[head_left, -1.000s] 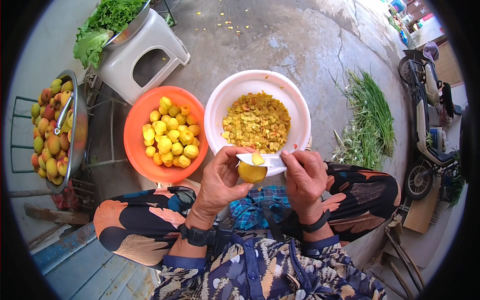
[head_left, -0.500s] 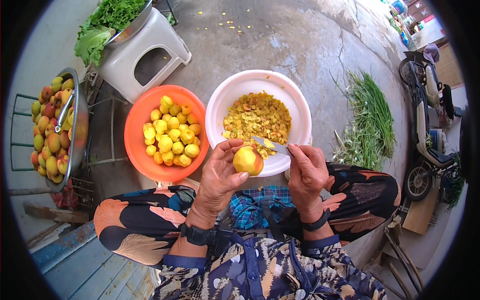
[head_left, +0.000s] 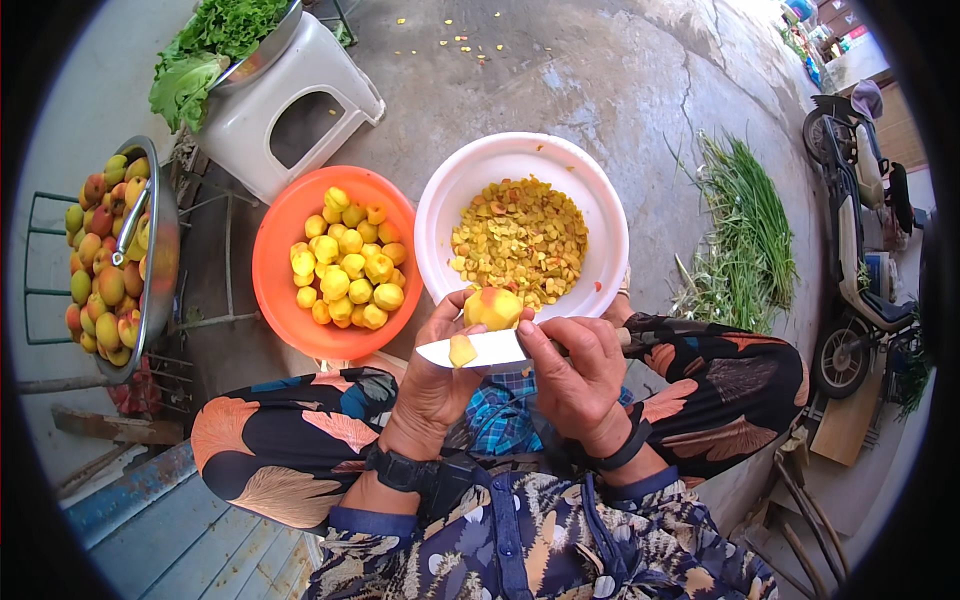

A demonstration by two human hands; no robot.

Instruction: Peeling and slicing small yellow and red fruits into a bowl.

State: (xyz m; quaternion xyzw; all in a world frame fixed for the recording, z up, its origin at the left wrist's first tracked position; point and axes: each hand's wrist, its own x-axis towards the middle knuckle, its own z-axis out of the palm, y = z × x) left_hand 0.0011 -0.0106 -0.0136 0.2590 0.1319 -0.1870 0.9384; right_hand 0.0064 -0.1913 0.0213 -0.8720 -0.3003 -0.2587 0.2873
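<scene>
My left hand (head_left: 425,385) is closed around a partly peeled round fruit (head_left: 493,306), like a peach or apricot, yellow with a reddish patch of skin left. My right hand (head_left: 580,375) grips a knife (head_left: 490,353); its wide, bright blade lies flat on the near side of the fruit, pointing left. A piece of peel (head_left: 462,349) sticks to the blade. Beyond my hands stands a white basin (head_left: 448,190) holding a heap of yellow peel pieces (head_left: 520,240). Left of it, an orange basin (head_left: 275,230) holds many peeled yellow fruits (head_left: 350,262).
At the far left, a metal bowl (head_left: 165,250) of unpeeled fruit stands on a green rack, a peeler (head_left: 130,225) on top. A white stool (head_left: 290,90) carries a bowl of lettuce (head_left: 225,35). Green stalks (head_left: 740,235) lie on the floor at right, near a parked scooter (head_left: 860,240).
The knife has come from the far side of the fruit to its near side, its blade turned flat to view. My right hand has moved left and down; the fruit has risen slightly.
</scene>
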